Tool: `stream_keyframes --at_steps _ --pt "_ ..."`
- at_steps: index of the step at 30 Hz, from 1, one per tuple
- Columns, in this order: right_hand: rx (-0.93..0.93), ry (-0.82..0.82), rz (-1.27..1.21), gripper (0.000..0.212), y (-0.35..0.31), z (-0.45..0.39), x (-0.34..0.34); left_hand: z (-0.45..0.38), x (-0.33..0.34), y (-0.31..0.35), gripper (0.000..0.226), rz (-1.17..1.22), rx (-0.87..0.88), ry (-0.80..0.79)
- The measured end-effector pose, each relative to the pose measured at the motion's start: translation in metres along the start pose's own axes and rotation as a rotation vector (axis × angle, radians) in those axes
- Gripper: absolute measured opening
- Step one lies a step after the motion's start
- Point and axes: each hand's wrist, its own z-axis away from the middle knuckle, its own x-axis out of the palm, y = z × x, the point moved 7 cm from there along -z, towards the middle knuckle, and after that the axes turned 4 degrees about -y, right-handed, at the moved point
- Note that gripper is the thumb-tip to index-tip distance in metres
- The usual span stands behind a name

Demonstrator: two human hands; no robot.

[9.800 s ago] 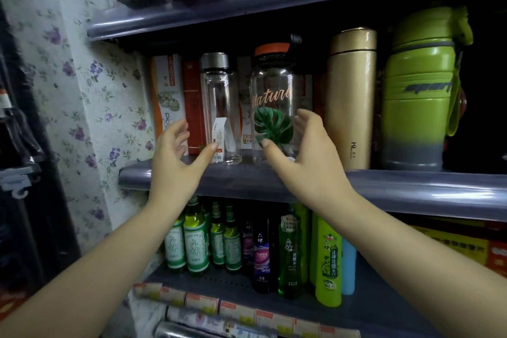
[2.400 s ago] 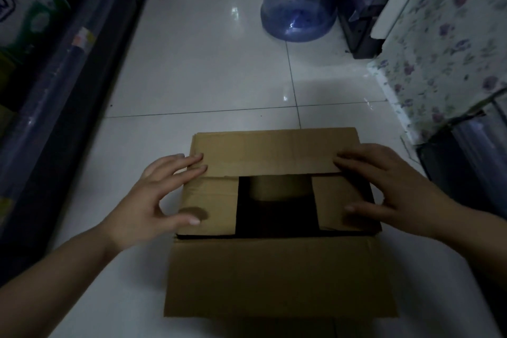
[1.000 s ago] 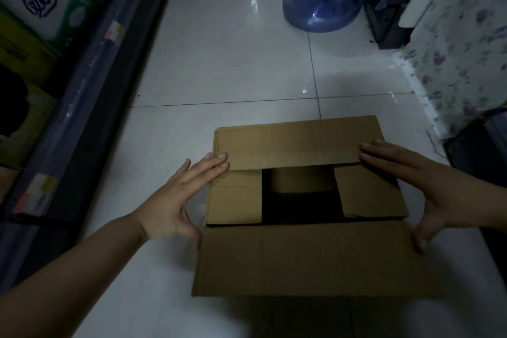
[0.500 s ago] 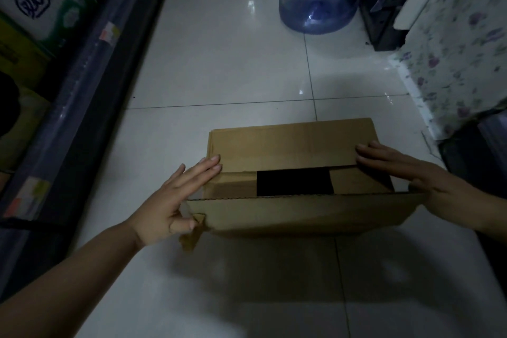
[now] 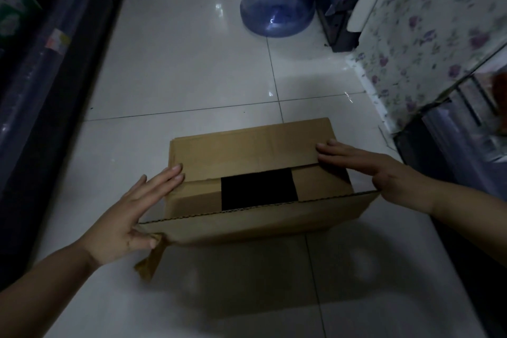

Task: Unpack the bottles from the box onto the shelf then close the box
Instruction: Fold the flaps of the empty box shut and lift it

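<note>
Glossy white floor tiles (image 5: 192, 68) fill a dim, narrow aisle between dark shelving (image 5: 49, 68) at nine o'clock and a flower-papered wall (image 5: 428, 30) at two o'clock, with a blue water jug (image 5: 277, 5) standing at twelve o'clock. At the centre of the floor sits the cardboard box (image 5: 255, 151), three of its top flaps folded flat and a dark rectangular gap left open between the two short side flaps.

A person crouching over the box brackets it with both hands. The left hand (image 5: 137, 208), at eight o'clock, lies with straight, spread fingers along the box's left edge, fingertips on the far flap, while the thumb hooks under the raised near flap (image 5: 260, 221); nothing is clenched. The right hand (image 5: 365, 170), at three o'clock, rests flat with extended fingers on the far flap's right end, apparently pinning it down while the heel of the hand meets the near flap's corner. The thumb is hidden, so whether it grips the flap cannot be told.

No bottles are visible; the gap is too dark to see inside. By the look of it the unpacking is over and the closing nearly done: the near flap, held tilted upward, seems the last one to fold over the gap. A torn strip of cardboard (image 5: 149, 261) dangles below the left thumb.
</note>
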Motion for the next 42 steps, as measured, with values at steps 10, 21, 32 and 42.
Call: stream_keyframes --at_steps 10,21,32,42 --pt "-0.017 0.008 0.048 0.102 -0.038 0.017 0.003 -0.001 0.000 -0.003 0.088 0.003 0.018 0.013" --pt "0.041 0.200 0.015 0.102 -0.033 0.019 0.009 -0.003 0.008 0.024 0.076 0.501 -0.093 0.262" --pt "-0.005 0.435 0.003 0.076 -0.041 0.016 0.016 -0.015 0.004 0.035 0.057 0.341 -0.165 0.434" --pt "0.108 0.567 0.103 0.033 -0.045 0.004 -0.001 -0.027 -0.011 0.025 0.031 0.260 -0.307 0.481"
